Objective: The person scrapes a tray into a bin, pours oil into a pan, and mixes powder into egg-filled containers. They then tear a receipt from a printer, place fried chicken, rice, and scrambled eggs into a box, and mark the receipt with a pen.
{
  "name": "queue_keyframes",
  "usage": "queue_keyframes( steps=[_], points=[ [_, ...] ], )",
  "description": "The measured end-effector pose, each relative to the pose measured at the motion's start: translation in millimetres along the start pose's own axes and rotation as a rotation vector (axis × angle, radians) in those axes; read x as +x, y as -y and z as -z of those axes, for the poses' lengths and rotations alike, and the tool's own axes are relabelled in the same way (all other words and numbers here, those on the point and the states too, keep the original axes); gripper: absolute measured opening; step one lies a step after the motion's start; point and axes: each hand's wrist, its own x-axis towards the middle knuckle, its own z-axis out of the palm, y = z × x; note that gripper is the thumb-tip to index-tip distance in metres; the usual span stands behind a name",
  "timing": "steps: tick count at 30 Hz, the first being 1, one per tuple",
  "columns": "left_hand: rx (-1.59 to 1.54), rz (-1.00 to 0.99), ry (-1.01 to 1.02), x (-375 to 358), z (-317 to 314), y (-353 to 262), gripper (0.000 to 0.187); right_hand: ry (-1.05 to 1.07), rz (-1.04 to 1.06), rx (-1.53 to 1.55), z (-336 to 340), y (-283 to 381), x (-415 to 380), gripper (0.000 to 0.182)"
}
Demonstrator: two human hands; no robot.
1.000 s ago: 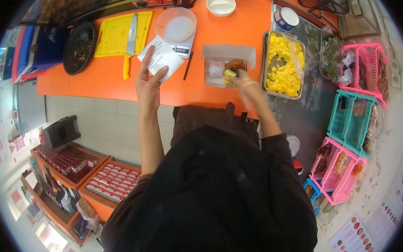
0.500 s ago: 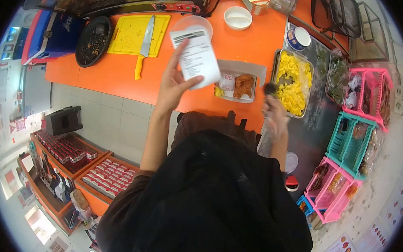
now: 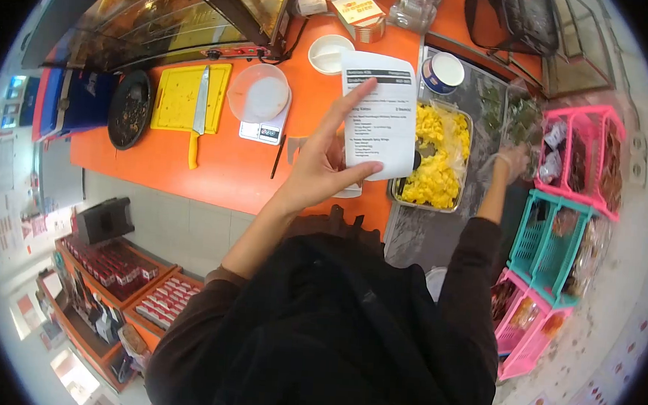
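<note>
My left hand [image 3: 318, 169] pinches a printed paper receipt [image 3: 381, 124] between thumb and fingers, holding it up over the counter. Behind the receipt, the food box [image 3: 350, 191] is mostly hidden, with only its lower edge and a flap showing. My right hand [image 3: 510, 162], in a clear plastic glove, reaches to the far right beside plastic-wrapped green leaves [image 3: 522, 114]. Its fingers are too indistinct to read. A metal tray of yellow scrambled egg [image 3: 433, 176] lies between my hands. At its left edge a black utensil part [image 3: 417, 161] peeks out from behind the receipt.
Leftward on the orange counter are a kitchen scale [image 3: 261, 130] with a clear bowl [image 3: 258, 94], a knife [image 3: 201, 106] on a yellow cutting board [image 3: 171, 93], and a black pan [image 3: 129, 109]. Pink basket [image 3: 585, 114] and teal basket [image 3: 551, 246] line the right wall.
My right hand has let go of the black-handled utensil and moved right to the wrapped leaves. The receipt now covers most of the food box. The view has turned rightward.
</note>
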Motion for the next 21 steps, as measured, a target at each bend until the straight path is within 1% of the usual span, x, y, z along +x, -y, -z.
queue_keyframes(
  steps=[1,2,4,6,7,10,11,12,13,14,16,19,20,21],
  points=[
    [0.042,-0.017,0.018,5.6,-0.1,6.8,0.091,-0.037,0.105,-0.044,-35.2,-25.7,33.0,0.043],
    [0.051,-0.017,-0.011,10.9,-1.9,7.9,0.091,-0.076,0.215,-0.085,-70.2,-45.4,64.6,0.048],
    [0.044,0.066,-0.007,22.4,-5.0,7.7,0.090,0.026,0.288,-0.220,-90.0,-59.0,100.0,0.058],
    [0.072,0.074,-0.042,30.5,-4.6,15.4,0.089,0.247,0.102,-0.241,-83.9,-48.5,105.2,0.060],
    [0.087,0.086,-0.042,35.1,-4.5,20.1,0.089,0.255,0.119,-0.239,-77.9,-42.1,105.4,0.060],
    [0.004,0.147,-0.069,47.3,-5.0,34.9,0.089,0.133,-0.026,-0.100,-61.6,-40.9,101.5,0.045],
    [0.000,0.157,-0.064,51.2,-5.1,39.9,0.089,-0.035,0.058,-0.093,-84.7,-63.5,104.5,0.038],
    [0.026,0.132,-0.054,55.1,-5.0,44.6,0.089,-0.031,0.048,-0.104,-105.9,-84.5,114.5,0.038],
    [0.051,0.109,-0.040,58.2,-5.5,48.0,0.090,-0.013,0.026,-0.080,-130.6,-109.7,128.3,0.035],
    [0.046,0.120,-0.024,60.8,-6.6,49.3,0.090,0.003,0.000,-0.056,-125.6,-115.6,127.3,0.032],
    [0.000,0.172,-0.038,64.9,-8.5,50.3,0.092,0.099,-0.002,-0.036,-109.0,-133.2,120.4,0.034],
    [-0.004,0.139,-0.017,63.8,-7.7,56.0,0.091,-0.130,-0.021,-0.035,-124.1,-176.4,122.4,0.036],
    [-0.010,0.136,-0.007,62.3,-8.1,55.5,0.091,-0.139,-0.027,-0.039,-115.2,-180.3,120.4,0.036],
    [-0.023,0.140,-0.005,60.9,-8.0,54.3,0.091,-0.106,-0.126,0.185,-107.0,-181.7,119.3,0.037]
  ],
)
